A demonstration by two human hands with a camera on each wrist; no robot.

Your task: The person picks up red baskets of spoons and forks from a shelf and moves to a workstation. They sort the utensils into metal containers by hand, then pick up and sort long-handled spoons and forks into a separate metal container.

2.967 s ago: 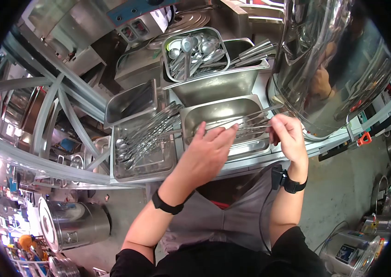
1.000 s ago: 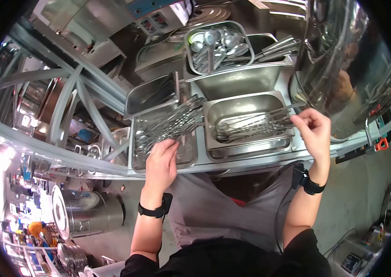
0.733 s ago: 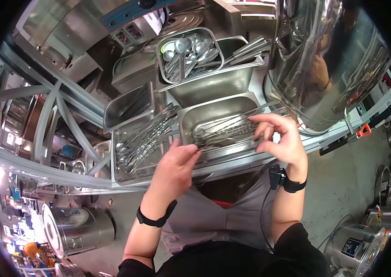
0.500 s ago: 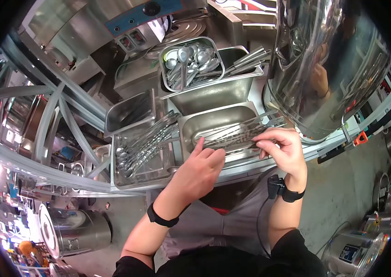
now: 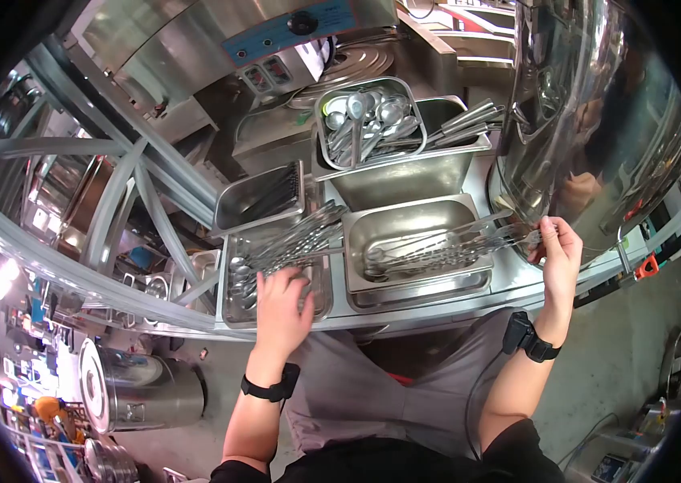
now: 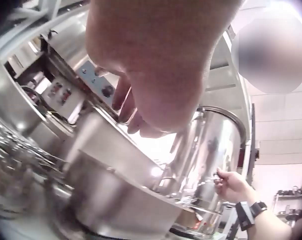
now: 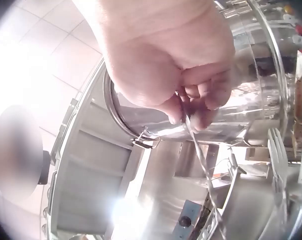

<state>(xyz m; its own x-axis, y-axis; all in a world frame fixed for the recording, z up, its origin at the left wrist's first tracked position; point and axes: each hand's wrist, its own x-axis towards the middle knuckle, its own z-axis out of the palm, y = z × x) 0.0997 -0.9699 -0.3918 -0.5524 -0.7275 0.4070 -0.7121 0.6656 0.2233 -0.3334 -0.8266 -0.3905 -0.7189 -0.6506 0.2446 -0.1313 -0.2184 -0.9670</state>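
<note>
My left hand (image 5: 282,310) hovers over the front of the left tray (image 5: 253,315), fingers loosely bent and nothing visible in them. In that tray lies a pile of long twisted-handled cutlery (image 5: 292,241). To its right, a steel pan (image 5: 405,216) holds more such pieces (image 5: 445,251), spoon bowls to the left and ends reaching past its right rim. Beyond that rim, my right hand (image 5: 559,262) is at these ends. In the right wrist view its thumb and fingers pinch a thin twisted metal handle (image 7: 203,162); a fork (image 7: 277,150) shows beside it.
Behind the pan, a tray of spoons (image 5: 372,121) rests on a deep steel container (image 5: 405,181) with several handles sticking out. A small bin with dark utensils (image 5: 260,201) stands at the back left. A tall shiny steel vessel (image 5: 590,137) rises at the right.
My left hand has moved left from the middle pan to the left tray. My right hand has shifted right, out along the handle ends. The head view has shifted too.
</note>
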